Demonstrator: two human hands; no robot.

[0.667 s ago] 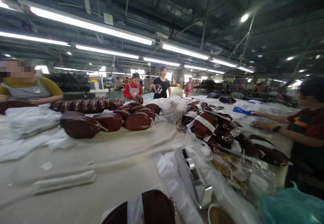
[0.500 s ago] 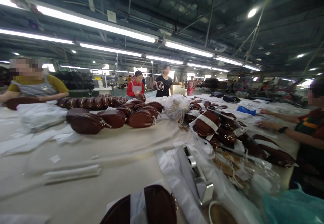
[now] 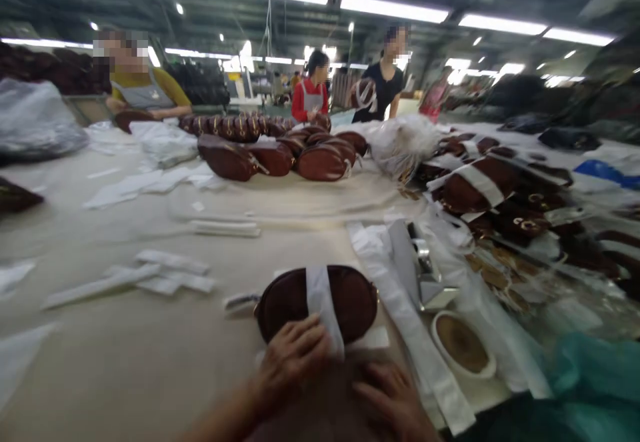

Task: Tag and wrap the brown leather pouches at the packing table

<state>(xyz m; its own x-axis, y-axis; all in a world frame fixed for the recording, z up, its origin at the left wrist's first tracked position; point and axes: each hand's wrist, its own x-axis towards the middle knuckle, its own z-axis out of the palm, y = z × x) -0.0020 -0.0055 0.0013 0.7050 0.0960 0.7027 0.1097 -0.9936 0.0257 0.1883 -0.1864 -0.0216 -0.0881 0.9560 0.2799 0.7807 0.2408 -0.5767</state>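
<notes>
One brown oval bag [image 3: 320,299] with a single white band [image 3: 320,295] wrapped over its middle lies on the pale surface [image 3: 125,362] at the near edge, directly in front of the person. The left hand [image 3: 293,355] rests against the bag's near side, fingers spread and laid flat on the leather beside the band, its grip released and closed on nothing. The right hand [image 3: 395,399] lies just beside it, lower in the view, palm down and also unclenched; what it presses on is too blurred to tell.

Right of the bag sit one metal tape dispenser [image 3: 425,272] and one round white dish [image 3: 463,345] holding something brown, with a long white strip [image 3: 400,302] running between the bag and them. Left of the bag, four or so loose white paper strips [image 3: 165,272] are scattered on the surface, well apart from the hands.

Farther back, three plump brown bags [image 3: 280,157] lie in a front row, with a tight line of more bags [image 3: 235,125] behind them, too many and too blurred to count. On the right, a heap of banded bags [image 3: 480,189] lies among clear wrapping.

Three co-workers stand at the far side: one person in a yellow top [image 3: 145,89], one in a red top [image 3: 310,99], and one in a black top [image 3: 383,85] holding a bag up.
</notes>
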